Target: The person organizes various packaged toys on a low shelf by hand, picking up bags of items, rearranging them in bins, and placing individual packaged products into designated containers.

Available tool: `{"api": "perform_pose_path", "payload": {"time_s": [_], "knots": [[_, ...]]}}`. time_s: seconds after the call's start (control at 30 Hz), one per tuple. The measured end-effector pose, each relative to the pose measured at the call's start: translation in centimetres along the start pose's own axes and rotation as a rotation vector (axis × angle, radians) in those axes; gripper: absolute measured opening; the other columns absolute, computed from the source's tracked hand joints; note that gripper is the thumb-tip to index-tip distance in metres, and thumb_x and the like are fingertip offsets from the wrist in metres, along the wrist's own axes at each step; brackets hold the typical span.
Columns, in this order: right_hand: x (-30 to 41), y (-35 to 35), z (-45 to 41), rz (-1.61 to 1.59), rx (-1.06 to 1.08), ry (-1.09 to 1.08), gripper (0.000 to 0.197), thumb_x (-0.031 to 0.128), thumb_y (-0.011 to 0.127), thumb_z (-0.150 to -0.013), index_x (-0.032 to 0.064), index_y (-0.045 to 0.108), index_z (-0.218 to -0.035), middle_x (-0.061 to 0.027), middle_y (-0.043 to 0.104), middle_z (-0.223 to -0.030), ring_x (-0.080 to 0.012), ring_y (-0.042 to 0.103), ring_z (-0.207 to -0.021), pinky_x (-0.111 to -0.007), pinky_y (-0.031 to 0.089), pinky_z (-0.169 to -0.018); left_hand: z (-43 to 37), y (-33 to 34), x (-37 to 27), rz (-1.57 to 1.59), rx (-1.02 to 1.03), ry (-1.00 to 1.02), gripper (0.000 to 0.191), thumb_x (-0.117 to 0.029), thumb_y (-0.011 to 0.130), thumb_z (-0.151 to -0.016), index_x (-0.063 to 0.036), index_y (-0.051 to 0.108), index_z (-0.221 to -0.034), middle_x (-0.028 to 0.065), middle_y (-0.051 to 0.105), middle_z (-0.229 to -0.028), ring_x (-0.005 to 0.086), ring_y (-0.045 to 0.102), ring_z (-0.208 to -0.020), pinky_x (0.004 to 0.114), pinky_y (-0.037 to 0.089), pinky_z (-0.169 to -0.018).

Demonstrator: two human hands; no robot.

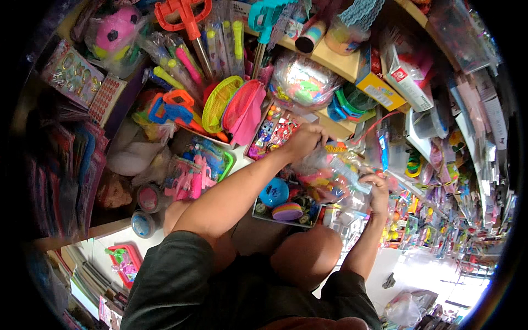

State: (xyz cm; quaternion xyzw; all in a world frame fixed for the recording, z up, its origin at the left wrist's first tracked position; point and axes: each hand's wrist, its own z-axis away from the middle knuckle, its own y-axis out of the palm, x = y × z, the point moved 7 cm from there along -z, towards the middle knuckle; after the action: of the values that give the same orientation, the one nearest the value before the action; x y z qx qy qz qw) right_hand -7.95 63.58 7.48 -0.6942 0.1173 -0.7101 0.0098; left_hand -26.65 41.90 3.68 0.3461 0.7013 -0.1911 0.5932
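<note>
A clear plastic bag of colourful small toys [321,179] hangs between my hands, over a box. My left hand [307,142] has its fingers curled at the bag's upper left edge, above a tray of small trinkets [274,134]. At the bag's right side, my right hand [376,192] pinches the clear plastic near a pale printed label [350,175]. Just below the bag, the open box [284,220] holds a blue round item [274,192] and a purple, rainbow-edged one [287,211]. Motion blur hides the bag's exact contents.
Yellow [222,104] and pink [244,108] mesh nets stand behind the trinket tray. A green basket [227,165] with pink toys is beside my left forearm. Shelves of packaged goods line the right, near a yellow box [380,91]. A red basket [134,258] stands at the lower left.
</note>
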Motion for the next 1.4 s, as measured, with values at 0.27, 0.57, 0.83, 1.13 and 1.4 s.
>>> {"api": "perform_pose_path", "payload": {"time_s": [0.27,0.57,0.83,1.13,1.4], "knots": [[-12.0,5.4,-1.2,-0.878,-0.122,0.271,0.052,0.02,0.066,-0.095,0.0014,0.051,-0.141,-0.014,0.061,-0.135,-0.0303,0.057,-0.124,-0.049,0.047,-0.104,-2.9,0.4,1.1,-0.044,-0.203,-0.077,0.02,-0.003,0.047,-0.084,-0.0033,0.058,-0.067,0.0047,0.059,-0.072,0.0144,0.054,-0.071,0.03,0.044,-0.068],[-14.4,7.1,0.0,-0.984,-0.282,0.263,0.033,0.021,0.058,-0.099,0.0045,0.061,-0.128,-0.0093,0.069,-0.117,-0.0222,0.068,-0.105,-0.041,0.056,-0.092,-5.6,3.9,3.8,-0.215,0.053,0.008,0.023,-0.013,0.055,-0.087,-0.0095,0.078,-0.086,0.0175,0.074,-0.093,0.0325,0.071,-0.087,0.041,0.055,-0.082],[-13.3,2.7,4.1,-0.764,-0.37,0.448,0.028,0.019,0.053,-0.097,-0.0007,0.061,-0.116,-0.0162,0.07,-0.108,-0.0293,0.07,-0.097,-0.046,0.059,-0.085,-11.2,-12.0,1.2,-0.746,-0.884,0.411,0.026,-0.018,0.063,-0.086,0.0042,0.07,-0.097,0.0193,0.069,-0.095,0.0415,0.067,-0.101,0.048,0.053,-0.092],[-6.8,1.3,8.0,-0.168,-0.507,0.565,0.019,0.008,0.064,-0.078,-0.0034,0.066,-0.093,-0.0103,0.068,-0.088,-0.0199,0.066,-0.073,-0.032,0.056,-0.069,-16.7,-17.8,6.8,-0.305,-0.71,-0.346,0.056,-0.028,0.071,-0.078,0.0082,0.066,-0.12,0.0249,0.066,-0.126,0.0384,0.063,-0.117,0.042,0.047,-0.106],[-3.1,6.4,-3.8,-0.218,-0.429,0.437,0.027,0.015,0.065,-0.081,-0.0042,0.07,-0.099,-0.0124,0.071,-0.096,-0.0211,0.069,-0.087,-0.033,0.058,-0.076,-15.7,-25.0,9.8,0.5,-0.835,-0.075,0.057,-0.046,0.04,-0.105,-0.0009,0.055,-0.137,0.0173,0.063,-0.127,0.0278,0.057,-0.121,0.041,0.042,-0.104]]}}
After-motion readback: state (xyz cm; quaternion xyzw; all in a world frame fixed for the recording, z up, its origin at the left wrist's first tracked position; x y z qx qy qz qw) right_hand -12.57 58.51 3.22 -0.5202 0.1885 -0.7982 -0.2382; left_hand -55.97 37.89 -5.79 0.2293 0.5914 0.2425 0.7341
